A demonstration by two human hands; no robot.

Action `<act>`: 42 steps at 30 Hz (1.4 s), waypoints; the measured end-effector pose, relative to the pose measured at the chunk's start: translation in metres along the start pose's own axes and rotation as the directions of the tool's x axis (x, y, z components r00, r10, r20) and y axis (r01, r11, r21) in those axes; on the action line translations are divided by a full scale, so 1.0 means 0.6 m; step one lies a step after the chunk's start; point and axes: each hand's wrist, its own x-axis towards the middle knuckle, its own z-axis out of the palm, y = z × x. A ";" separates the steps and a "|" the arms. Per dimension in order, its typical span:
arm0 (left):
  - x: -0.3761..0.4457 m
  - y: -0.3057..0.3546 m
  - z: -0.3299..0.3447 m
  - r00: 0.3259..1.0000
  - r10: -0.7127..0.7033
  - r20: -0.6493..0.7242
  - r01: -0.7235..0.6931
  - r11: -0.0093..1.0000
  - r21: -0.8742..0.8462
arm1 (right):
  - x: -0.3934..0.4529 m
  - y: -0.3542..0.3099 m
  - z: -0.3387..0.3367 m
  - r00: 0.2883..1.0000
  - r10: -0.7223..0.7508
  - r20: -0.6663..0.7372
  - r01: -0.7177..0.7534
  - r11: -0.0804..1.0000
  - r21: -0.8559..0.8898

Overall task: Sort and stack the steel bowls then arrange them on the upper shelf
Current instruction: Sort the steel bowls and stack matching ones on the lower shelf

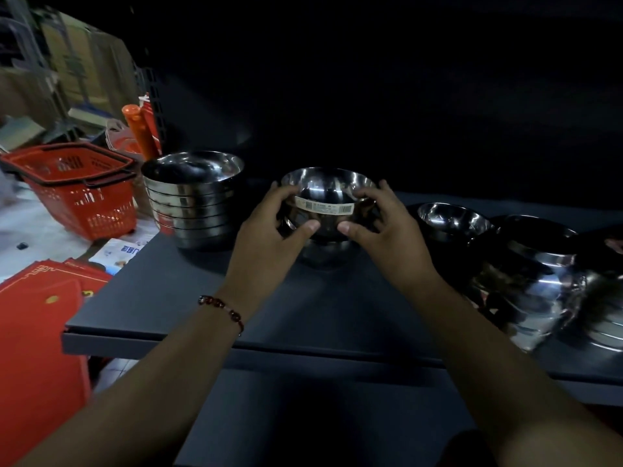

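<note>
A dark shelf (168,298) holds a tall stack of steel bowls (194,200) on the left and loose bowls (539,281) on the right. Centred, both hands, the left hand (269,227) and right hand (387,224), each have a grip on one labelled bowl (327,200) sitting atop a short pile. The smooth steel could slip or the pile could tip if it is set down off-centre. The barcode sticker's (325,207) print is too small to read.

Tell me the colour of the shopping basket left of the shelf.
Red, with dark handles: the basket shows best in the head view.
</note>
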 end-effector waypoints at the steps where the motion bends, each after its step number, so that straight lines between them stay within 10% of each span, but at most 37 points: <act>1: 0.001 -0.010 0.003 1.000 -0.006 0.016 0.005 0.999 0.047 | -0.001 0.010 0.000 1.000 0.006 0.002 -0.006 0.999 -0.043; 11: -0.013 -0.031 -0.006 0.993 -0.002 0.121 -0.042 0.931 0.362 | -0.014 0.033 -0.004 0.994 0.035 0.107 -0.010 0.975 -0.224; 18: -0.048 0.020 -0.022 0.970 0.091 0.226 -0.228 0.668 0.708 | -0.045 -0.010 -0.022 0.969 0.110 0.222 0.021 0.856 -0.516; 30: -0.154 0.142 0.093 0.841 0.181 0.510 -0.515 0.558 0.651 | -0.233 -0.076 -0.167 0.968 0.135 0.211 0.106 0.541 -0.834; 38: -0.155 0.179 0.133 0.790 0.259 0.556 -0.592 0.560 0.580 | -0.211 -0.061 -0.321 0.991 0.122 -0.056 -0.120 0.610 -0.783; 42: -0.145 0.158 0.150 0.803 0.191 0.565 -0.554 0.589 0.588 | -0.243 -0.014 -0.337 0.971 0.194 -0.138 -0.234 0.886 -0.399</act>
